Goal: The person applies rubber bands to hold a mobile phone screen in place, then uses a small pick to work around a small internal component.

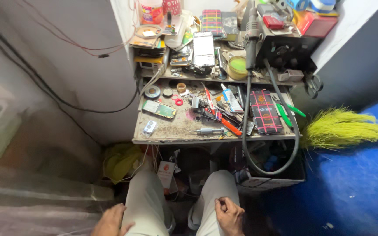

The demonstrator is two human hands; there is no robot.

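Observation:
My left hand [110,222] rests on my left thigh at the bottom of the view, fingers loosely spread, holding nothing. On the other knee lies my right hand [229,215], fingers curled in with nothing visible in them. Both hands are well below the small cluttered workbench [176,126]. On the bench lie a green circuit board [159,109], a metal screwdriver [207,130], red-handled tools [224,122] and a dark phone case with a red pattern [265,112].
A raised shelf holds a phone [204,48], a green tub [238,67] and a black station [285,46] whose thick hose [270,168] loops down past the bench front. A yellow-green broom [346,126] lies right on the blue floor. Wires hang on the left wall.

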